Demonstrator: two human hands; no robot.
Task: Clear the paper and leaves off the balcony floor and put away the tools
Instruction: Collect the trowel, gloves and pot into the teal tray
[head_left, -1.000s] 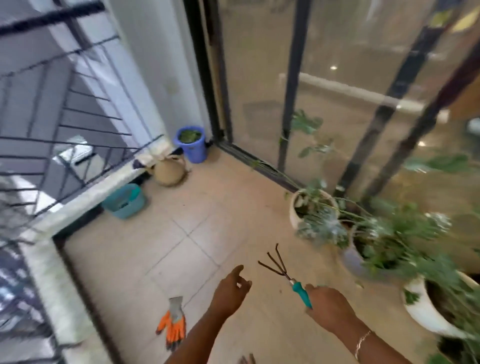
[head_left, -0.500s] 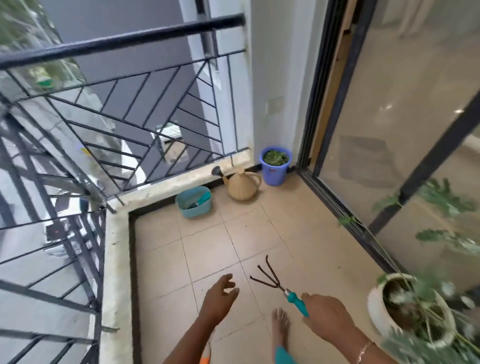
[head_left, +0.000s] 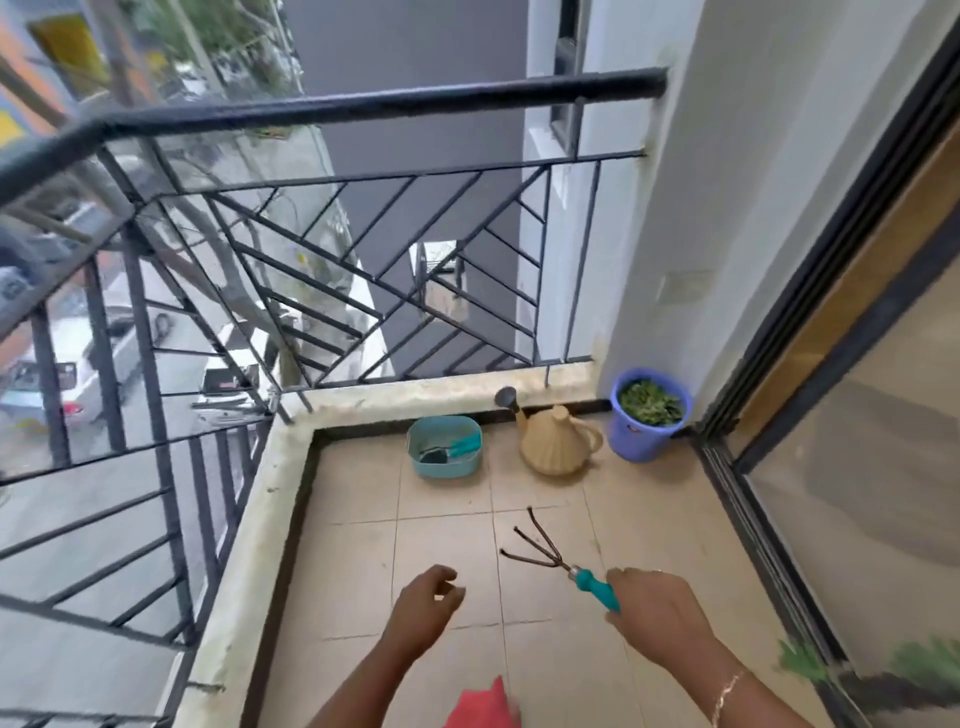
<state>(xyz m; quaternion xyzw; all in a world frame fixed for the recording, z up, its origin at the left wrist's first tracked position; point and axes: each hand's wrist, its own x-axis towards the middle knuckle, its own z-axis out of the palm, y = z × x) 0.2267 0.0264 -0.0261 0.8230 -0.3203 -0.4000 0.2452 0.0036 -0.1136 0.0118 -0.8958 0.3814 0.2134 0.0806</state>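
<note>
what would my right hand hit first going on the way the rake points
Likely the teal tub; only bare floor lies between it and the rake in the right hand, though depth is unclear.

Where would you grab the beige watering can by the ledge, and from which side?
By the loop handle on the watering can, on the side facing the purple bucket, opposite the spout that rises toward the ledge. Come from above and the near side: the bucket stands close beside the handle, and the ledge closes off the far side.

One head-worn camera looks forward and down at balcony floor (head_left: 353, 545) and railing (head_left: 363, 106)
</note>
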